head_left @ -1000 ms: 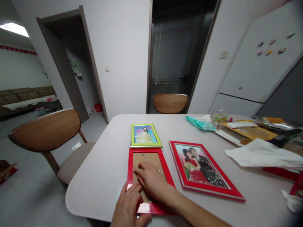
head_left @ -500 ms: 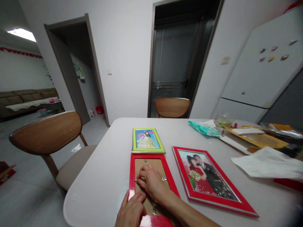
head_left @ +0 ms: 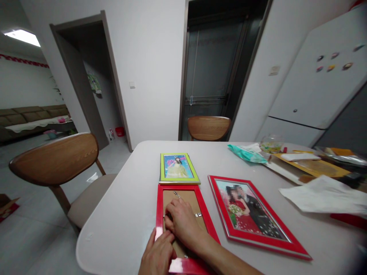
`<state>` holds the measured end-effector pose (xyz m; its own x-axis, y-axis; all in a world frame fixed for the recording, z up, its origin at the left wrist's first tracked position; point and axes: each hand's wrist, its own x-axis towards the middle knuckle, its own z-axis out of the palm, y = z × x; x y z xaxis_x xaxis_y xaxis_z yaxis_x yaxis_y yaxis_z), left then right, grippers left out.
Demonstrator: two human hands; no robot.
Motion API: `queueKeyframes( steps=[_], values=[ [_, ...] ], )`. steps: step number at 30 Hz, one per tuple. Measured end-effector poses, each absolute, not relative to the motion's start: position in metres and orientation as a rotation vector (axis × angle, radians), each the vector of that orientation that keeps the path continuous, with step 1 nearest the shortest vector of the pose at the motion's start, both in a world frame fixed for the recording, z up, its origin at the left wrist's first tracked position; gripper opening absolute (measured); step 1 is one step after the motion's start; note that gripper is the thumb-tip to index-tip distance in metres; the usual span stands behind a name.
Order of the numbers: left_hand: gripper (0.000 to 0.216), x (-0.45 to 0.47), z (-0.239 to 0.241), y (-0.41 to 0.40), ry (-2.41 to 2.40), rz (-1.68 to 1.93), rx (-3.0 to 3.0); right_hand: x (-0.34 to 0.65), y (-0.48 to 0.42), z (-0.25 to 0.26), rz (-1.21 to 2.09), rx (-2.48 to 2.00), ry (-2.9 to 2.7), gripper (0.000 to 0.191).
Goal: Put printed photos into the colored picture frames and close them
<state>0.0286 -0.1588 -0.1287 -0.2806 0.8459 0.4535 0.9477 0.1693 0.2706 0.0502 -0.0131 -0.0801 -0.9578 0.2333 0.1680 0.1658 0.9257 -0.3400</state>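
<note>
A red picture frame (head_left: 159,202) lies face down on the table, its brown backing board (head_left: 169,196) upward. Small metal clips show on the board, one being the right-hand clip (head_left: 198,215). My left hand (head_left: 157,252) grips the frame's lower left side, thumb along the outer edge and fingers over the board. Curled and closed, my right hand (head_left: 182,217) presses on the board near its left side, with its fingertips largely hidden. Above this frame lies a lime-green framed picture (head_left: 179,168), and to the right a red framed couple photo (head_left: 252,214), both face up.
On the white table (head_left: 123,214), a teal wrapper (head_left: 246,154), a glass bowl (head_left: 272,144), a yellow envelope (head_left: 318,164) and a white sheet (head_left: 323,194) lie at the right. One wooden chair (head_left: 57,158) stands left, another chair (head_left: 209,128) at the far side.
My right hand has shifted slightly left and its fingers are curled further under, near the left side of the board. My left hand stays at the frame's lower left; the view has tilted slightly.
</note>
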Motion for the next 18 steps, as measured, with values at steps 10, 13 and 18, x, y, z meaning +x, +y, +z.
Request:
queueKeyframes(
  steps=[10, 13, 18],
  values=[
    [0.016, 0.0270, -0.1310, -0.1582, -2.219, -0.756, -1.758, 0.0488, -0.0152, -0.0846, 0.386, -0.231, -2.904, 0.011],
    [0.020, 0.0269, -0.1321, -0.1587, -2.264, -0.730, -1.785, 0.0478, -0.0129, -0.0846, 0.388, -0.188, -2.899, 0.011],
    [0.021, 0.0270, -0.1313, -0.1592, -2.267, -0.736, -1.791, 0.0422, -0.0062, -0.0851, 0.337, -0.293, -2.864, 0.015]
  ],
)
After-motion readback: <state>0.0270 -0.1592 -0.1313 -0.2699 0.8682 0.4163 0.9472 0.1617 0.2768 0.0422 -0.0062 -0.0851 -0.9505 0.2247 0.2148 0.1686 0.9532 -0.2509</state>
